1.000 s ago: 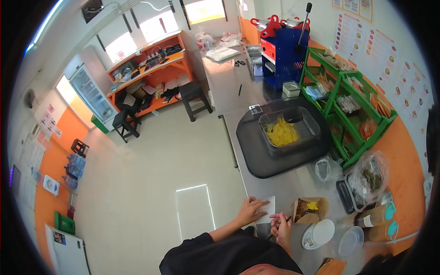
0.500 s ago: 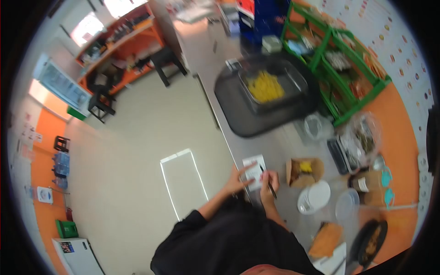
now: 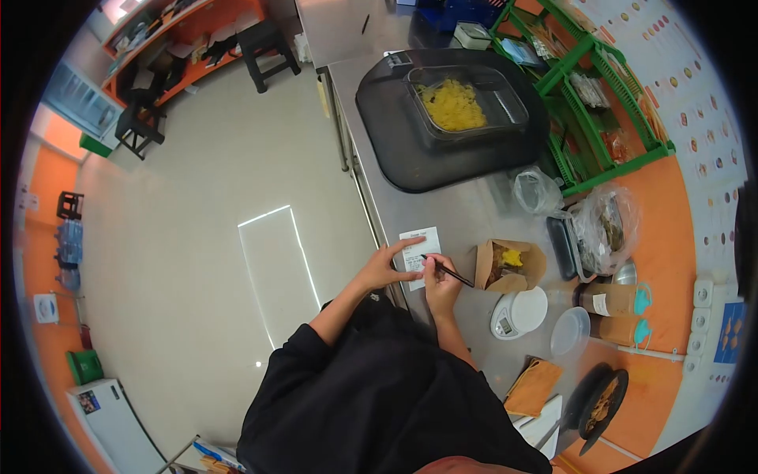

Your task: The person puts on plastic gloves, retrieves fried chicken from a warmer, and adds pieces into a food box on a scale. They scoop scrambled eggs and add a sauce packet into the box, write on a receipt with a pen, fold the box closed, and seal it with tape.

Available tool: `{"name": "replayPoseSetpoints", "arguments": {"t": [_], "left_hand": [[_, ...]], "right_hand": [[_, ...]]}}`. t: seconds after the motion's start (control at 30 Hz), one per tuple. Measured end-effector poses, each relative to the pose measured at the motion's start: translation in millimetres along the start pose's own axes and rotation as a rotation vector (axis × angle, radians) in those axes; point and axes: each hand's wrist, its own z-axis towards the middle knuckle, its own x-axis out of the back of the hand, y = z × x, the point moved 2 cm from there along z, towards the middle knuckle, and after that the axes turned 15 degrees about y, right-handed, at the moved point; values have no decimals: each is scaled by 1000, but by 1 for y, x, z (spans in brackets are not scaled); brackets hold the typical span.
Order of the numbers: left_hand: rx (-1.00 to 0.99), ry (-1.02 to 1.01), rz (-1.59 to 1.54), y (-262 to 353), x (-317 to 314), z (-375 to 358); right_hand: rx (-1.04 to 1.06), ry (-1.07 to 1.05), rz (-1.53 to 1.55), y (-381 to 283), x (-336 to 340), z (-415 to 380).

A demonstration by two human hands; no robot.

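Observation:
A printed paper slip (image 3: pixel 430 238), like a receipt, lies near the edge of the steel counter. My left hand (image 3: pixel 380 268) has its thumb and fingers spread, the fingertips pressing on the slip. In my right hand (image 3: pixel 443 292) is a black pen (image 3: pixel 458 276), its tip at the slip's printed lines. To the right of that hand stands an open kraft paper box (image 3: pixel 483 265) with yellow and brown food inside. Just below the box sits a white kitchen scale (image 3: pixel 527 310).
Beyond the slip, a clear container (image 3: pixel 509 118) of yellow food rests on a large black lid-like surface (image 3: pixel 410 170). Green racks (image 3: pixel 624 170) line the wall. Also here are bottles with teal caps (image 3: pixel 624 302), a round plastic tub (image 3: pixel 570 332), an orange cloth (image 3: pixel 533 387) and a black pan (image 3: pixel 584 395).
The view has shifted, so the counter things appear higher and slightly left, and the picture is sharper. Both hands stay at the slip, the pen still in my right hand.

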Motion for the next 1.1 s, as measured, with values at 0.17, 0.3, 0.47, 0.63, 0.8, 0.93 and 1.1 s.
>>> {"name": "replayPoseSetpoints", "arguments": {"t": [0.17, 0.3, 0.47, 0.63, 0.8, 0.93, 1.1], "left_hand": [[84, -14, 50, 9, 4, -1], [169, -40, -78, 12, 3, -1], [173, -53, -102, 8, 3, -1], [174, -42, -56, 12, 4, -3], [146, -30, -54, 12, 4, -5], [115, -38, -61, 10, 4, -5], [136, -65, -61, 7, 4, -3]], "right_hand": [[80, 87, -82, 11, 3, 0], [86, 85, -77, 10, 1, 1], [122, 77, -111, 13, 4, -1], [43, 61, -19, 6, 3, 1], [33, 67, 39, 6, 6, -2], [62, 50, 17, 7, 2, -3], [215, -6, -189, -3, -3, 3]]}}
